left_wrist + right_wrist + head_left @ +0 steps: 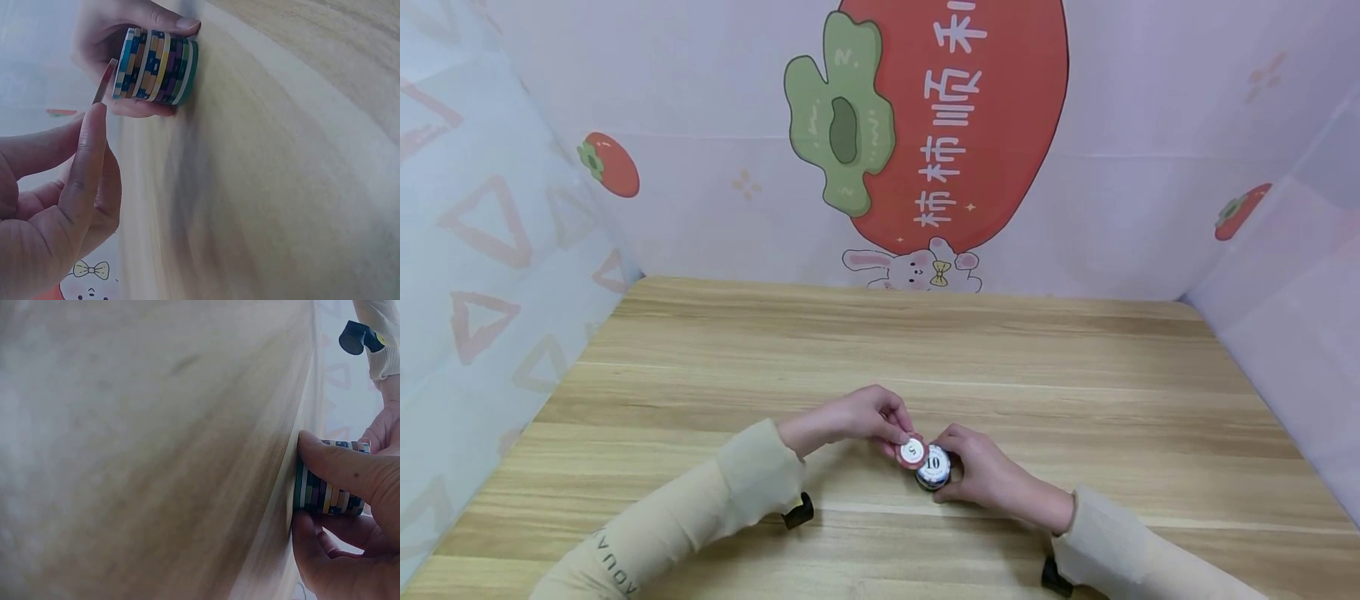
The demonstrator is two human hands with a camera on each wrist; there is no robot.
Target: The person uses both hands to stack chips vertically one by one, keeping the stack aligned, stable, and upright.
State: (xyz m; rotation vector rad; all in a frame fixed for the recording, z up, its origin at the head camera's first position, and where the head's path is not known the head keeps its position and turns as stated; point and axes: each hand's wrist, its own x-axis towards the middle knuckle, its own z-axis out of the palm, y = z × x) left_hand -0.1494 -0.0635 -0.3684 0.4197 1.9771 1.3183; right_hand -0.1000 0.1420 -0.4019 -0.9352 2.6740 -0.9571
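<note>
A stack of several poker chips (pixel 933 468) stands on the table, its top chip marked 10. Edges in green, white, purple, yellow, orange and blue show on the stack (pixel 156 67) in the left wrist view. My right hand (pixel 985 471) grips it from the right, thumb and fingers on opposite sides near the base. Between thumb and fingers my left hand (pixel 874 418) pinches a red poker chip (pixel 912 451) marked 5. That chip is tilted at the top left edge of the stack and overlaps it in the head view.
The wooden table (pixel 700 350) spreads around both hands. Printed cloth walls (pixel 700 208) enclose it at the back and sides. Black wrist cameras sit under both cuffs, such as the left one (pixel 798 510).
</note>
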